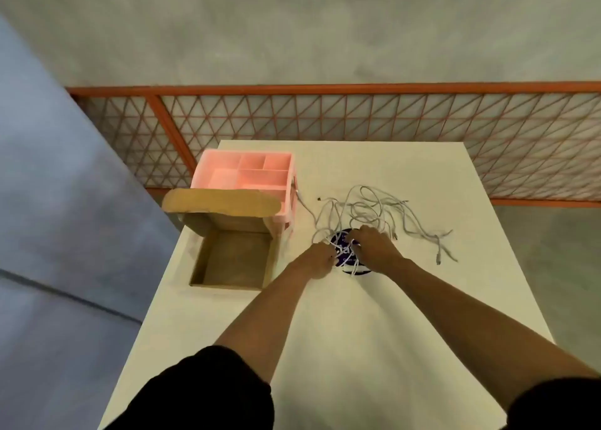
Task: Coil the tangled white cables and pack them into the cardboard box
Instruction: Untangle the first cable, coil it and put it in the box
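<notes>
Currently left hand fingers are curled round strands of the tangled white cables; right hand fingers are bent down, pinching strands just beside them. Most of the tangle spreads on the table beyond the fingertips; the cardboard box stands open, left of the left fingers, apart.

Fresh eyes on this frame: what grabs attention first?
The tangle of white cables sprawled across the middle of the cream table, with the left hand and right hand gripping its near edge over a dark round sticker. Left of them an open cardboard box sits empty, a pink divided tray right behind it. An orange mesh fence runs along the far side.
</notes>
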`<action>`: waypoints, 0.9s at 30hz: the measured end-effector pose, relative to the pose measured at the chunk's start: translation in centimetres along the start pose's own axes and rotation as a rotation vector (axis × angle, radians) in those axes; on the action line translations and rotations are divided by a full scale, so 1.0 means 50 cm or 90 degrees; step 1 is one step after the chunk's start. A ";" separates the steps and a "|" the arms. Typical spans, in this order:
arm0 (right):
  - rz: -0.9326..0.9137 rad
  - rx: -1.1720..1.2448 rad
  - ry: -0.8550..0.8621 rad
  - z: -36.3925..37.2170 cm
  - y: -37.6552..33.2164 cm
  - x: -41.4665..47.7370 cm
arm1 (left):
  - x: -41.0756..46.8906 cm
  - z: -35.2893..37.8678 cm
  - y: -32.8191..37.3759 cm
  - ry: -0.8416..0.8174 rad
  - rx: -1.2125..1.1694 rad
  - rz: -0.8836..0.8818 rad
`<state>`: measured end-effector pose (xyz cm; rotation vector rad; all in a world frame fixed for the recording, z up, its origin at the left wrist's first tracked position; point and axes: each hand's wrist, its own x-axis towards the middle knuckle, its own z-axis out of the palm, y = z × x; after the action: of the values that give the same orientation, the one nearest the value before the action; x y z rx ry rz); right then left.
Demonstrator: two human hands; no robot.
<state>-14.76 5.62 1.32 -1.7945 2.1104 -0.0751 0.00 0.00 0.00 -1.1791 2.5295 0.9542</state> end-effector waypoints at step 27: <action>-0.151 0.392 0.164 -0.272 -0.079 -0.018 | -0.082 -0.135 0.021 0.276 -0.515 0.046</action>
<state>-15.12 3.10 15.28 -1.6866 1.7362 -0.9502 2.55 -1.19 7.42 -1.6382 2.5555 2.0556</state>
